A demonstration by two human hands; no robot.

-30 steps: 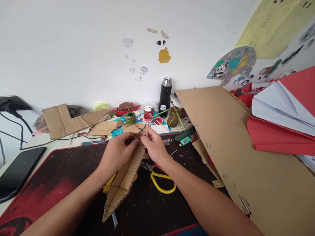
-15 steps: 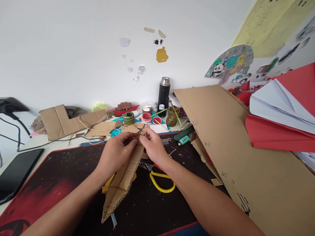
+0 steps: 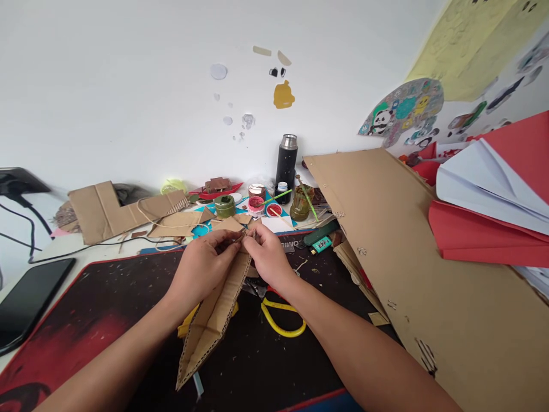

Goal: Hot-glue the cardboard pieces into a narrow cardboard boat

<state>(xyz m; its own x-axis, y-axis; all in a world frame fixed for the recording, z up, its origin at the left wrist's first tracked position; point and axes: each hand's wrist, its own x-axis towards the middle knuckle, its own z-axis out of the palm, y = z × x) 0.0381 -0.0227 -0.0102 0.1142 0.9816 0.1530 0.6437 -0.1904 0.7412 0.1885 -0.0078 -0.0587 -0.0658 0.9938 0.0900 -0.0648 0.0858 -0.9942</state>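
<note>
A long piece of folded cardboard [image 3: 217, 320], its corrugated edges showing, slants from the middle of the mat toward me. My left hand [image 3: 205, 260] pinches its far end from the left, fingers closed. On the other side of that end, my right hand [image 3: 268, 254] grips the cardboard between thumb and fingers. The two hands meet at the tip, and the fingertips hide what lies between them. Scissors with yellow handles [image 3: 285, 332] lie on the dark mat [image 3: 343, 355], partly beneath the cardboard and my right wrist.
A large cardboard sheet [image 3: 412, 257] leans along the right, with red folded paper [image 3: 484, 234] on it. Paint jars [image 3: 225, 207], a black flask [image 3: 286, 163] and cardboard scraps [image 3: 124, 214] line the wall. A phone [image 3: 32, 303] lies at left.
</note>
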